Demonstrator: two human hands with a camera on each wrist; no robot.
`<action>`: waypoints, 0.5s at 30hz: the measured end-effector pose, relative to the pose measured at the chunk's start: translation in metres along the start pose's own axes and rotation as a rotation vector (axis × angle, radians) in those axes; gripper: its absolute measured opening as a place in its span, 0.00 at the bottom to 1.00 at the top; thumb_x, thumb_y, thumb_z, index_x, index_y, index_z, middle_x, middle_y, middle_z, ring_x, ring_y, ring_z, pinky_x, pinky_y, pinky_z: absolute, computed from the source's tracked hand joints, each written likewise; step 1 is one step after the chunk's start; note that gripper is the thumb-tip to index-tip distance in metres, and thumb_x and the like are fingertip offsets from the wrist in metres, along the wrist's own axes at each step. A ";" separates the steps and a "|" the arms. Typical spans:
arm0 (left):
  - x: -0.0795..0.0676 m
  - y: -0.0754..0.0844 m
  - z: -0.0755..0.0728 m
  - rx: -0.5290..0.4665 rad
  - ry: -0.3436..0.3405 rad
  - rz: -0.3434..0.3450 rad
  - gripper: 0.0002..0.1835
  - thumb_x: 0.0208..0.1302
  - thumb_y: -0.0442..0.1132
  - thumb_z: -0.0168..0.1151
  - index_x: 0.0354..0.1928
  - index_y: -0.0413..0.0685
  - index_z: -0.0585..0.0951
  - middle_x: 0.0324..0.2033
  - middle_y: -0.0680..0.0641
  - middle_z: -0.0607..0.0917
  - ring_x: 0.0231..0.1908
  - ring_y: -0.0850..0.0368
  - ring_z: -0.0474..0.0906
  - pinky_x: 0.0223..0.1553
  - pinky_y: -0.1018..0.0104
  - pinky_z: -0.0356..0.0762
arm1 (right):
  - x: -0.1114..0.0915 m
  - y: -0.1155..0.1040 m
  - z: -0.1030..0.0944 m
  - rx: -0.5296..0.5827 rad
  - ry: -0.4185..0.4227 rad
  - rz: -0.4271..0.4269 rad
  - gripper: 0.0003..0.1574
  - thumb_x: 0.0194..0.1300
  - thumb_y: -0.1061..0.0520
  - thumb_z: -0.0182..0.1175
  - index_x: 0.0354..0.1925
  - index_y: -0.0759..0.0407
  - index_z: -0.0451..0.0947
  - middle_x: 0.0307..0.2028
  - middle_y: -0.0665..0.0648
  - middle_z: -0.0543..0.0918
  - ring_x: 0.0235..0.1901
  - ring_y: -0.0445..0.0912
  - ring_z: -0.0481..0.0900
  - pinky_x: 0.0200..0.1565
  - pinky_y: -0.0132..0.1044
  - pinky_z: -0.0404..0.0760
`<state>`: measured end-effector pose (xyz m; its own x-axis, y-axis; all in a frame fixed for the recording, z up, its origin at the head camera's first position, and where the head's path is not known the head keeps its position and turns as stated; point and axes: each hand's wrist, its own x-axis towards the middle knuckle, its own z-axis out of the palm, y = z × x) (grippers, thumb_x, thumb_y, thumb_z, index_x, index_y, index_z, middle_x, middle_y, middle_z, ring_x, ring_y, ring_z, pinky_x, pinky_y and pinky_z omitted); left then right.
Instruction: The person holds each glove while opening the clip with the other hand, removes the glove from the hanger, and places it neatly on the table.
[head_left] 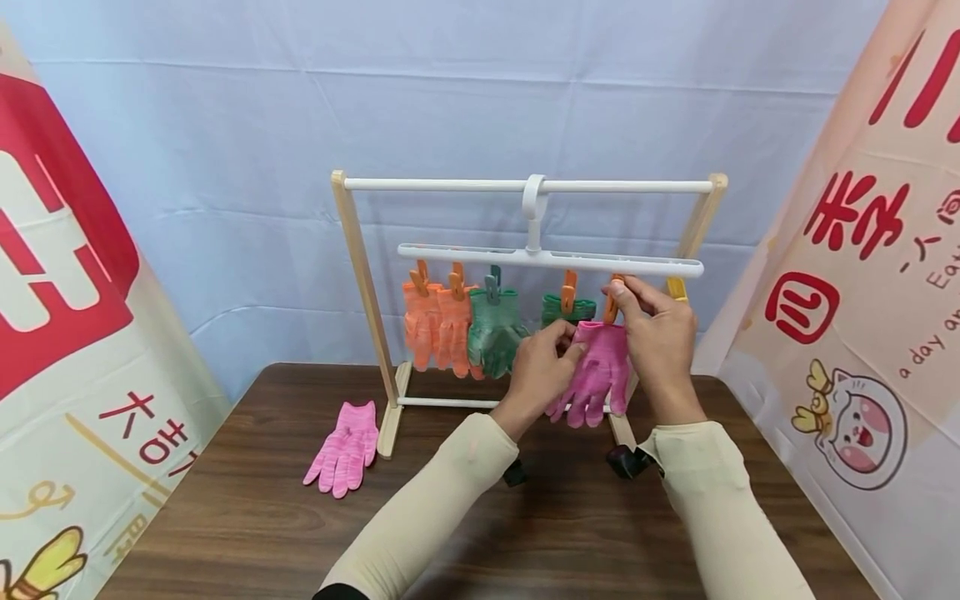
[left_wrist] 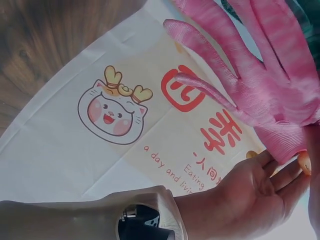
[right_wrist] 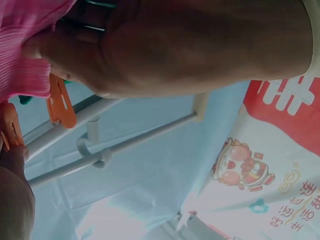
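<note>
My left hand (head_left: 546,367) pinches the cuff edge of a pink glove (head_left: 600,367), which hangs fingers-down. My right hand (head_left: 660,337) pinches an orange clothespin (head_left: 612,307) at that glove's cuff, just under the white hanger (head_left: 622,263). In the right wrist view, my right thumb presses the orange clothespin (right_wrist: 11,125), and the left hand (right_wrist: 125,50) holds the pink cuff (right_wrist: 25,65). In the left wrist view, my right hand (left_wrist: 250,192) reaches up to the cuff. Another orange clothespin (head_left: 569,292) holds a green glove (head_left: 555,308), partly hidden.
Left on the hanger, orange gloves (head_left: 438,329) and a green glove (head_left: 495,333) hang from clothespins. A yellow clothespin (head_left: 677,289) shows beyond my right hand. The wooden rack (head_left: 363,292) stands on the brown table (head_left: 262,517). A pink glove (head_left: 345,450) lies at left.
</note>
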<state>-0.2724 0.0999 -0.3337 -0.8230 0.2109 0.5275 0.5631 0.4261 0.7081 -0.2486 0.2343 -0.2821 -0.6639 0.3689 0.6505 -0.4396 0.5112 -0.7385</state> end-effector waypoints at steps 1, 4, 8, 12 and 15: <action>-0.001 -0.002 -0.001 -0.004 -0.006 0.004 0.03 0.60 0.43 0.60 0.36 0.57 0.78 0.23 0.63 0.77 0.23 0.67 0.71 0.26 0.72 0.68 | 0.000 0.000 0.000 -0.001 0.000 -0.004 0.20 0.59 0.43 0.59 0.47 0.49 0.81 0.37 0.51 0.85 0.39 0.37 0.80 0.36 0.25 0.74; -0.003 -0.007 -0.005 -0.015 -0.018 0.017 0.03 0.61 0.43 0.60 0.36 0.57 0.77 0.23 0.63 0.77 0.22 0.66 0.71 0.26 0.71 0.69 | 0.000 0.000 0.000 0.002 -0.001 -0.014 0.20 0.59 0.43 0.59 0.47 0.49 0.81 0.37 0.51 0.85 0.39 0.36 0.80 0.35 0.25 0.73; -0.007 -0.016 -0.014 -0.016 -0.025 0.012 0.03 0.61 0.44 0.60 0.35 0.58 0.77 0.23 0.63 0.77 0.23 0.66 0.72 0.27 0.70 0.70 | -0.001 0.000 0.001 0.004 -0.004 -0.020 0.21 0.59 0.43 0.59 0.48 0.50 0.81 0.37 0.51 0.85 0.39 0.36 0.80 0.34 0.25 0.73; -0.010 -0.027 -0.025 -0.003 -0.013 0.005 0.03 0.60 0.44 0.61 0.35 0.58 0.78 0.23 0.63 0.77 0.24 0.65 0.72 0.28 0.69 0.70 | -0.001 0.000 0.001 0.000 -0.012 -0.013 0.21 0.59 0.42 0.59 0.48 0.49 0.81 0.37 0.50 0.85 0.39 0.35 0.79 0.34 0.26 0.73; -0.011 -0.035 -0.034 0.005 -0.007 -0.002 0.03 0.60 0.44 0.61 0.34 0.58 0.77 0.22 0.62 0.77 0.24 0.65 0.72 0.28 0.69 0.70 | -0.002 0.000 0.000 0.000 -0.017 -0.006 0.21 0.59 0.42 0.59 0.48 0.48 0.81 0.37 0.50 0.85 0.41 0.35 0.79 0.35 0.26 0.73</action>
<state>-0.2800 0.0524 -0.3482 -0.8249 0.2162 0.5223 0.5607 0.4311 0.7070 -0.2472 0.2342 -0.2835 -0.6715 0.3520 0.6520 -0.4441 0.5132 -0.7344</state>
